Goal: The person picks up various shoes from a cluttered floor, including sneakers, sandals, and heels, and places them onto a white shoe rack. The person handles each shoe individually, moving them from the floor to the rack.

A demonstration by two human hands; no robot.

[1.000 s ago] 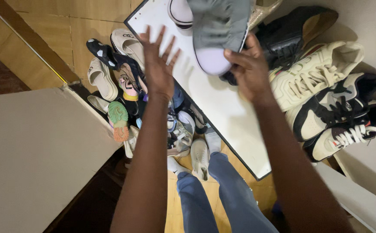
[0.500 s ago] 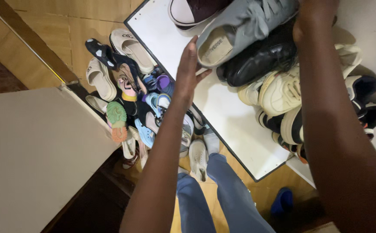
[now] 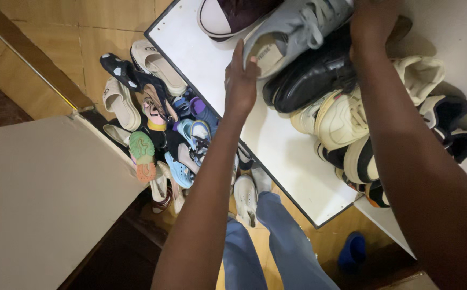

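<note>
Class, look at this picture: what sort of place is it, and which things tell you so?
Probably a home shoe-storage corner: a white shelf lined with sneakers, a heap of shoes on the wooden floor beside it.

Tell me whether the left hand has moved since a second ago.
Yes. The left hand was spread flat over the white shelf near its left edge; it has gone right and up along the shelf and now touches the heel of the grey sneaker.

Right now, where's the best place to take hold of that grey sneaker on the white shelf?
Probably at the heel collar of the grey sneaker, coming from its open near end: the mouth faces the left hand, whose fingers already rest there, and the black shoe crowds its right side.
</note>
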